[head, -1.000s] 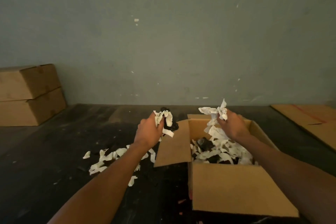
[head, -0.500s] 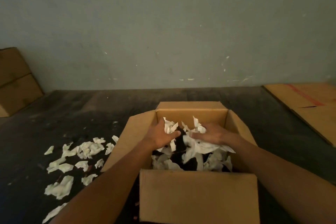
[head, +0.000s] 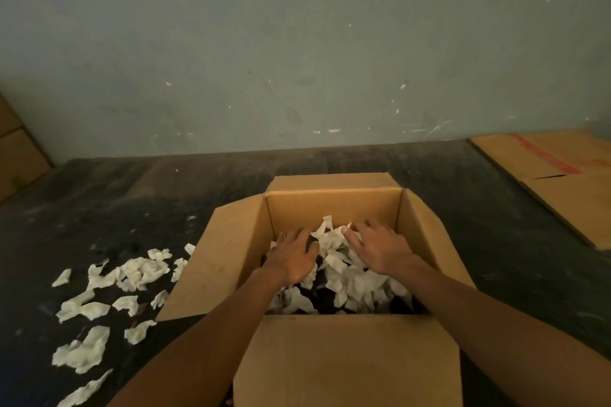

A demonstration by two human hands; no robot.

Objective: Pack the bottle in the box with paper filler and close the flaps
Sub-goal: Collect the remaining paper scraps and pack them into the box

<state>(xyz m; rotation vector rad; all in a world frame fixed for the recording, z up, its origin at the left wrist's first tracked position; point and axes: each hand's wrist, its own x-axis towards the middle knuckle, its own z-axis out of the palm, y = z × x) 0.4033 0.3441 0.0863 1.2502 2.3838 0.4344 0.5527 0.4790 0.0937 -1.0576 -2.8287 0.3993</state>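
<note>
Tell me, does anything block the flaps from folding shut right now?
Yes. Both the left hand and right hand are down inside the box, pressing on the paper filler. All four flaps stand open; no other obstacle shows.

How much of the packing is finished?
Done: lots of paper is already in the box. In hand: the left hand and right hand lie flat on it. The bottle isn't clearly visible, only dark patches. Left: more scraps lie on the floor, and all four flaps are open.
</note>
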